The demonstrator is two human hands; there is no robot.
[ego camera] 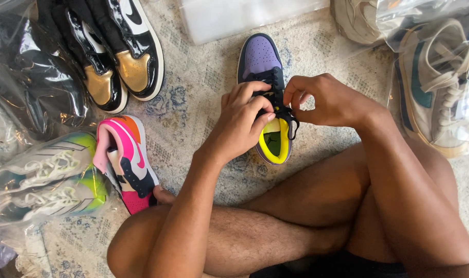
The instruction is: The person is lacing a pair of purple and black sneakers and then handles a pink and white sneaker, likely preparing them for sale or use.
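Observation:
A purple sneaker (259,57) with a yellow lining and black laces (282,114) lies on the rug in front of my crossed legs, toe pointing away. My left hand (242,121) rests on the shoe's throat, fingers pinching a lace. My right hand (324,100) hovers just to the right, thumb and forefinger pinched on the other lace end. Both hands cover most of the lacing.
A pink, orange and navy sneaker (126,162) lies by my left knee. Black and gold sneakers (116,62) sit at top left. Bagged white-green shoes (44,180) are at left, bagged white-teal shoes (440,87) at right. A clear plastic sleeve (234,18) lies beyond.

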